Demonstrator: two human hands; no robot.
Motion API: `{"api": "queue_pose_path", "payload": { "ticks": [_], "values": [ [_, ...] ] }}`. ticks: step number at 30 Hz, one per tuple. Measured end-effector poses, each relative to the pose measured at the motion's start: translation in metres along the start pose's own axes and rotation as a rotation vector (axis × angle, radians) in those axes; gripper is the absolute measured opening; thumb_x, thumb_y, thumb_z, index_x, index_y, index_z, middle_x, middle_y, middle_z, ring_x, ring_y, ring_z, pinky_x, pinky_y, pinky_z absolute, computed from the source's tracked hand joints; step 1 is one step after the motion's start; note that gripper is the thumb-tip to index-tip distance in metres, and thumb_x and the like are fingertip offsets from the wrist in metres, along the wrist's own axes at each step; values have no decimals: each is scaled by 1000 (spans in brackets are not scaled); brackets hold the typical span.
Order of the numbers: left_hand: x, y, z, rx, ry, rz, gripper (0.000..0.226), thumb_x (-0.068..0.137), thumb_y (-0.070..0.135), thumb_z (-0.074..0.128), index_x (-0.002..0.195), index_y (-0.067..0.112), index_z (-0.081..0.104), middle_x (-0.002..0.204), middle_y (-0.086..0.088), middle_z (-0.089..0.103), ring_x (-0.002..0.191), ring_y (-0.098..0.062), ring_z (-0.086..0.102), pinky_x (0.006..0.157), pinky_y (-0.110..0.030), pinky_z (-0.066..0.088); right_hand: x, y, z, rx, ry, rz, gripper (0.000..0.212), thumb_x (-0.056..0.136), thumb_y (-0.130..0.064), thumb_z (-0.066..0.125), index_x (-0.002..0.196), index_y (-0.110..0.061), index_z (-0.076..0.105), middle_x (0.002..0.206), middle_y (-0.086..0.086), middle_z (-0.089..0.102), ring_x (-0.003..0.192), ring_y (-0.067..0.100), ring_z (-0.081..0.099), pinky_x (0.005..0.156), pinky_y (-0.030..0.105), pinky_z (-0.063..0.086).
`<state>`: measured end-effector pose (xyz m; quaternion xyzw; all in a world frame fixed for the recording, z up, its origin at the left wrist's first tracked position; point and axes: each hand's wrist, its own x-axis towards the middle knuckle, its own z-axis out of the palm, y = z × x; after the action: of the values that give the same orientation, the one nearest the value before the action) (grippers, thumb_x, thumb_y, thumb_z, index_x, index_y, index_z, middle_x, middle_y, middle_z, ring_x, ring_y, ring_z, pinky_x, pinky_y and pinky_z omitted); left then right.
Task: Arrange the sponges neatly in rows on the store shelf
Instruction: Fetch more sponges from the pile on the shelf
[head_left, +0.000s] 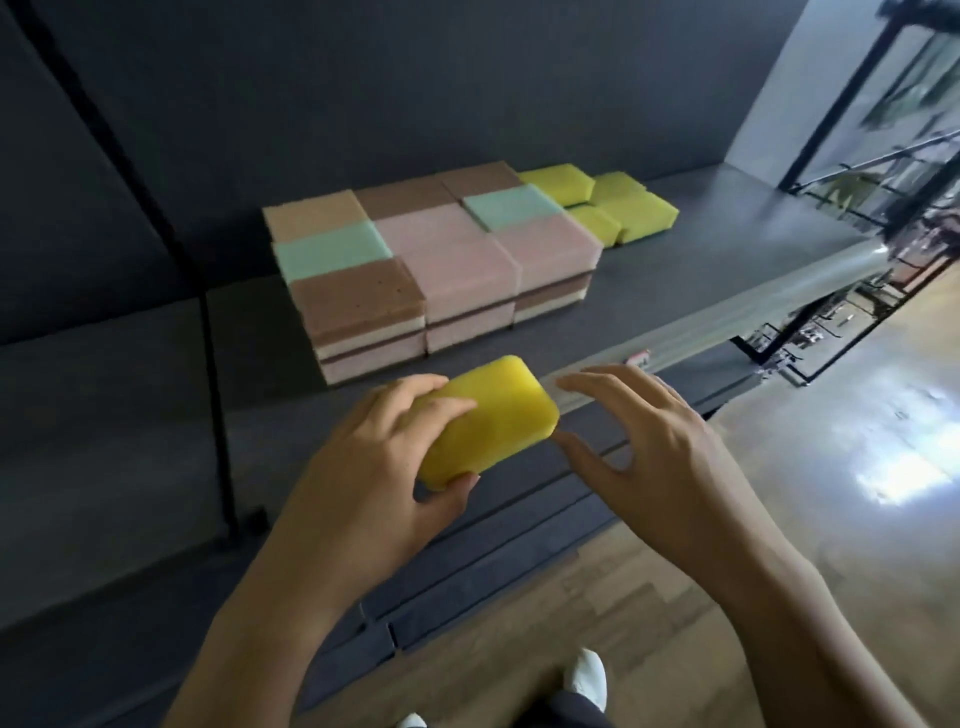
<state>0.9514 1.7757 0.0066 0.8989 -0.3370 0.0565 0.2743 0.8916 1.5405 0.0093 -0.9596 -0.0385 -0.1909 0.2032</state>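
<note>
My left hand (374, 457) grips a yellow sponge (493, 415) by its near end, fingers over the top and thumb underneath, in front of the dark shelf (727, 234). Just right of the sponge hovers my right hand (639, 441), fingers spread and relaxed, its thumb close to the sponge's corner; contact cannot be told. On the shelf stands a neat block of stacked sponges (431, 265) in brown, pink and teal. Behind it on the right lie several yellow sponges (613, 205), loosely placed.
The shelf's pale front rail (753, 306) runs diagonally to the right. A black upright post (208, 322) stands at the left. Lower dark shelves (493, 571) sit below my hands. A glossy floor (857, 467) and my white shoes (587, 675) show beneath.
</note>
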Motion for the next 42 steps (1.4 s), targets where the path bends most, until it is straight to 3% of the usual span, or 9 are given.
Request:
{"api": "queue_pose_path", "payload": {
  "ticks": [8,15,19,23,29,32,35,38,42],
  "values": [
    [100,74,69,-55,-23,65,52,80,40,68,130,31,56,138,16,44,120,-4,44,88,-22,41,-11,122,-63,-60,-16,112,41,90,-38,64,129,-24,60,127,-5,62,114,19,60,87,38,56],
    [163,125,111,-47,-18,51,52,80,38,70,129,29,57,138,12,46,120,-5,44,89,-21,37,4,203,-96,-55,-32,86,38,91,-38,64,127,-24,61,126,-6,60,113,19,59,84,40,56],
    [184,132,114,-22,-15,44,52,80,42,66,129,29,57,138,13,46,120,-6,45,90,-22,39,31,221,-99,-15,-25,34,43,90,-46,55,127,-25,61,126,-6,60,114,18,59,83,39,56],
    [208,129,112,2,-27,55,53,81,44,63,131,29,55,140,12,45,122,-9,47,92,-26,46,62,231,-95,0,-10,-26,46,90,-49,60,129,-25,60,129,-6,58,117,17,57,87,38,54],
    [252,113,110,6,-21,59,53,82,41,70,131,27,54,142,11,46,121,-9,50,89,-20,43,118,241,-88,-1,-104,-154,65,84,-58,66,140,-29,48,148,-5,42,137,16,40,103,41,46],
    [273,107,110,-9,-19,69,61,80,49,65,135,27,49,142,9,48,122,-6,46,90,-19,41,147,249,-83,-23,-163,-222,72,83,-63,64,144,-30,44,155,-7,37,145,15,31,108,45,42],
    [286,102,109,-29,-37,53,68,75,56,58,136,26,48,141,10,49,123,-7,48,91,-18,40,170,259,-78,-17,-193,-264,71,81,-60,67,141,-26,48,152,-7,42,142,12,37,106,45,44],
    [296,98,111,-18,-25,22,65,76,50,64,135,27,48,141,11,48,123,-7,48,91,-16,38,188,267,-73,-13,-217,-331,69,81,-59,63,141,-27,48,149,-8,47,138,11,42,104,42,47],
    [308,94,115,-21,-8,-31,70,74,62,46,135,29,47,142,15,45,121,4,38,92,-6,27,212,282,-67,8,-267,-427,67,83,-54,70,141,-29,47,148,-8,47,136,12,42,101,39,50]
  ]
}}
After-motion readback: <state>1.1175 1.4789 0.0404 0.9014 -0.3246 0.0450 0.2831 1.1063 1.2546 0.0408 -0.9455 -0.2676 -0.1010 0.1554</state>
